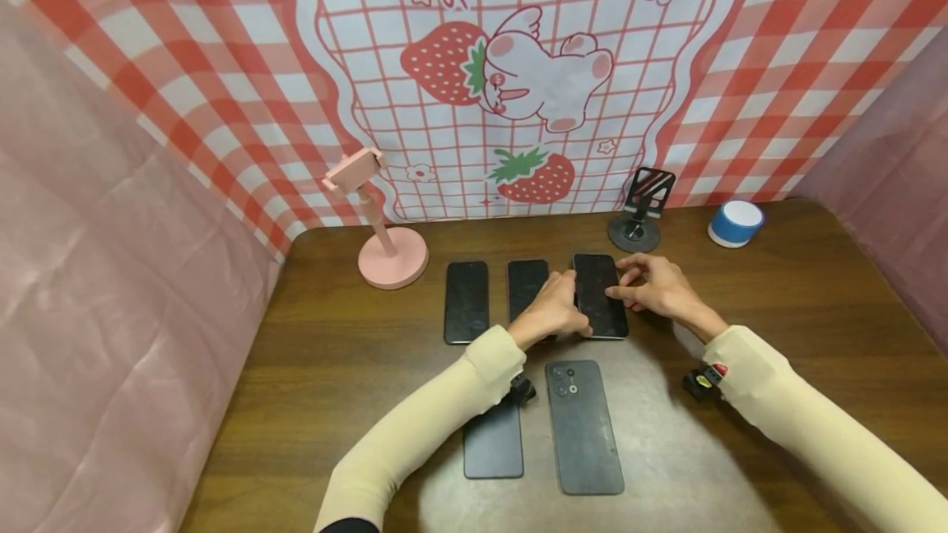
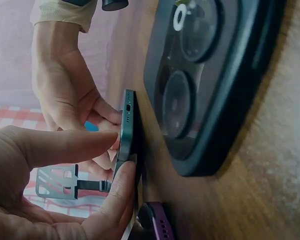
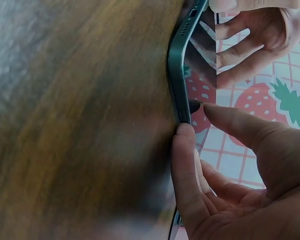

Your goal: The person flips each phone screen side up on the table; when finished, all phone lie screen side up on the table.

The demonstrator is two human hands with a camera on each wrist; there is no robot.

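Note:
A black-screened smartphone lies face up at the right end of a row, between both hands. My left hand holds its left side, with the thumb near the bottom edge; in the left wrist view the phone's green frame shows its charging port. My right hand pinches the right edge, thumb over the screen and index finger against the side frame in the right wrist view. Left of it lie a second phone, partly hidden by my left hand, and a third phone, both screen up.
Nearer me, a dark phone lies camera side up, beside a grey phone partly under my left sleeve. Along the back stand a pink phone stand, a black folding stand and a blue-and-white cylinder, before a strawberry-print cloth.

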